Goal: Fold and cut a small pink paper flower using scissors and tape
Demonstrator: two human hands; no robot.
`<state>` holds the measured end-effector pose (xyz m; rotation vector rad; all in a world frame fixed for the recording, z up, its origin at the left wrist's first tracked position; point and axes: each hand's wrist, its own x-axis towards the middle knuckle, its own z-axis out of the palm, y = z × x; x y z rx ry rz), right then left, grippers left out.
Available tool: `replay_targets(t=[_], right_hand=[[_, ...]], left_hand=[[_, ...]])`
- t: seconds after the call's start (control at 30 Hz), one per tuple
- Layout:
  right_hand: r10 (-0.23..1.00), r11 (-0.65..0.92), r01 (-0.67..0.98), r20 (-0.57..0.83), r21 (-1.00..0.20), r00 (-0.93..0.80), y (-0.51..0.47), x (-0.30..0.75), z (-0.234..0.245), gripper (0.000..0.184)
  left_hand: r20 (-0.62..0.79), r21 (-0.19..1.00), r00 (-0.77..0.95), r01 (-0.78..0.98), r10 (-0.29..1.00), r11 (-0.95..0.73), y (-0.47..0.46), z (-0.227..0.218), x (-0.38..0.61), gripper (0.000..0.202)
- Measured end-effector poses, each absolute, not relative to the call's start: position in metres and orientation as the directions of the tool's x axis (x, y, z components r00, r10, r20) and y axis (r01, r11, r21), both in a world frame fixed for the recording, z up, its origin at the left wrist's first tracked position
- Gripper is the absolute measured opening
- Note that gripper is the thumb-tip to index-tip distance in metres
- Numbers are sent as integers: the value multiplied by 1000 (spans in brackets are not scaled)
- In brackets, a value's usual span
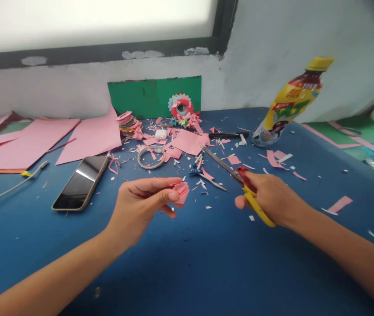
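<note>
Between the thumb and fingers of my left hand (144,204) is a small folded pink paper piece (182,193), pinched above the blue table. My right hand (268,195) grips a pair of scissors (255,206) with yellow and red handles. Its blades point away to the upper left, over the scraps, apart from the folded paper. A pink paper sheet (187,141) lies near the blade tips. Just beyond my left hand, a roll of clear tape (151,157) rests flat. A dark pointed tool with a blue part (206,175) lies between my hands.
A phone (80,183) and a white cable (9,193) lie left, before large pink sheets (35,142). A tilted-looking drink bottle (287,105) stands right, near a black marker (228,135). At the back are a paper ring (180,106) and green board (137,96). Paper scraps litter the table.
</note>
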<state>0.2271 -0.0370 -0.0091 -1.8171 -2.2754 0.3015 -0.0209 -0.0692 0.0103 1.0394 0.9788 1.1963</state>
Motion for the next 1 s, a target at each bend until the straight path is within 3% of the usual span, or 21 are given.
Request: replay_targets(t=[0.07, 0.17, 0.27, 0.33, 0.4, 0.63, 1.0], right_hand=[[966, 252, 942, 114, -224, -232, -36, 229, -13, 52], [882, 334, 942, 367, -44, -296, -34, 232, -16, 57], [655, 420, 878, 594, 229, -468, -32, 238, -14, 60], [501, 440, 816, 651, 375, -570, -32, 242, -10, 59], [415, 427, 786, 675, 448, -610, -33, 245, -5, 59], [397, 368, 776, 668, 512, -629, -38, 246, 1, 59], [371, 434, 746, 655, 505, -659, -38, 245, -1, 57]], left_hand=[[-42, 967, 126, -243, 991, 72, -70, 11, -21, 9], [-52, 968, 134, -235, 990, 83, -71, 14, -20, 8], [-64, 972, 129, -216, 990, 91, -72, 15, -20, 7], [-71, 976, 127, -198, 989, 95, -72, 16, -20, 7], [-76, 979, 127, -181, 989, 99, -72, 15, -21, 10], [-65, 972, 187, -211, 980, 105, -73, 17, -21, 15], [-51, 975, 200, -204, 978, 92, -74, 18, -22, 16]])
